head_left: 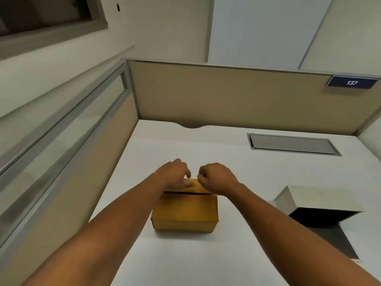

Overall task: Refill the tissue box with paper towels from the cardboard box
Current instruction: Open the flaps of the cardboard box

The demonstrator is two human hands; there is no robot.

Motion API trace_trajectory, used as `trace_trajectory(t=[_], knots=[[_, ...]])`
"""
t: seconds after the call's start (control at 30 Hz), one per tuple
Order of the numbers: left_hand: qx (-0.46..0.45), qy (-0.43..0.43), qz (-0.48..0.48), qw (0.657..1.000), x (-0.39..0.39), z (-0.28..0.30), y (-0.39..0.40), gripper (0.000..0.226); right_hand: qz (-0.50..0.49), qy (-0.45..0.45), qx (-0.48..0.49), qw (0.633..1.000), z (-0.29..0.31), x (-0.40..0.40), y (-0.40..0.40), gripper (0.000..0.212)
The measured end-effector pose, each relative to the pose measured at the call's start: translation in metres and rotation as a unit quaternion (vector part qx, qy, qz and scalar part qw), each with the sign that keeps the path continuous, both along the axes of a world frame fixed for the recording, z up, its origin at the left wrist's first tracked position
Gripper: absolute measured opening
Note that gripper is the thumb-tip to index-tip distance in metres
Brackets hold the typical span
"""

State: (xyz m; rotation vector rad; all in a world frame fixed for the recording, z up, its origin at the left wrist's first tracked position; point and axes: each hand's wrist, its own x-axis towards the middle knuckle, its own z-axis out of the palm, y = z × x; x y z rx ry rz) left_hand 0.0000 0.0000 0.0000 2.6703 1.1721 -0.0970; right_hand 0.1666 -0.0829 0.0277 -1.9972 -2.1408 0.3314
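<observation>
Your left hand (175,175) and right hand (214,178), fingers curled, empty, work the carton (184,211) flaps at desk (237,166) centre; a hard tug could skid it toward the tissue box (317,200).

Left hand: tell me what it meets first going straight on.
The left hand points forward and down over the cardboard box, so probably the box's far top flap; depth is unclear.
</observation>
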Motion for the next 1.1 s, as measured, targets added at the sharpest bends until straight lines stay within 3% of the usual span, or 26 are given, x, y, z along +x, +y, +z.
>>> trace_trajectory(t=[0.17, 0.6, 0.87, 0.97, 1.1], knots=[[-0.031, 0.056, -0.031, 0.997, 0.007, -0.005, 0.002, 0.068, 0.009, -0.027, -0.061, 0.998, -0.020, 0.004, -0.013, 0.031], [-0.014, 0.100, -0.023, 0.995, 0.003, -0.019, -0.002, 0.065, 0.049, -0.030, -0.073, 0.996, -0.054, 0.020, -0.013, 0.039], [-0.029, 0.120, -0.096, 0.988, 0.002, -0.020, 0.012, 0.064, 0.064, 0.019, -0.077, 0.995, -0.048, 0.020, -0.027, 0.039], [-0.047, 0.109, -0.120, 0.986, 0.002, -0.017, 0.018, 0.061, 0.056, 0.044, -0.071, 0.995, -0.039, 0.016, -0.038, 0.038], [-0.058, 0.034, -0.105, 0.992, -0.003, -0.012, 0.027, 0.046, 0.005, 0.105, -0.056, 0.993, -0.026, 0.007, -0.058, 0.051]])
